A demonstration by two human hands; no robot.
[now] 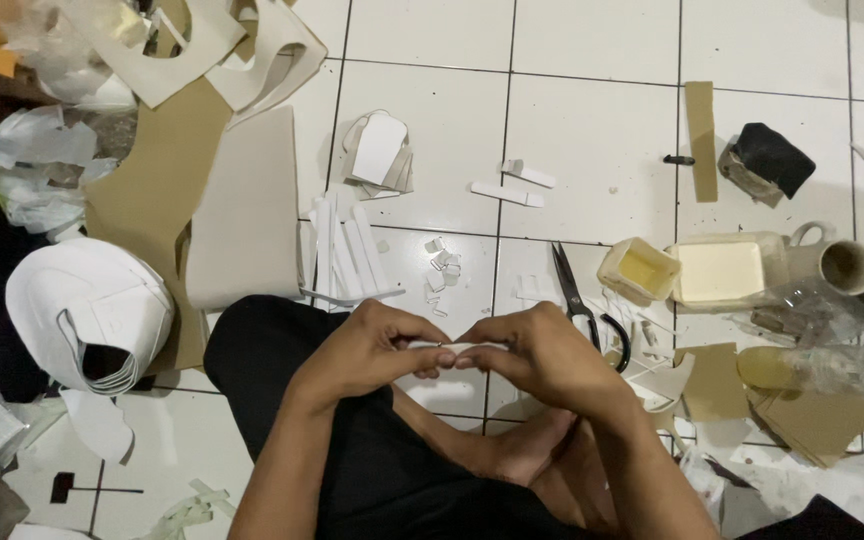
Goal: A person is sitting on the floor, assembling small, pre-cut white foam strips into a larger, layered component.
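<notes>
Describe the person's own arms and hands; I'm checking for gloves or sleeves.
Both forearms are bare, with no sleeves in view. The left hand and right hand wear no gloves, and no rings, watch or bracelets show. Fingernails look short.

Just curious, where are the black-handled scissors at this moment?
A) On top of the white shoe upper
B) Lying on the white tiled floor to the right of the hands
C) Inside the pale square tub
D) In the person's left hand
B: the black-handled scissors lie on the white tiled floor, just beyond the right hand, while both hands pinch a small white strip between them.
</notes>
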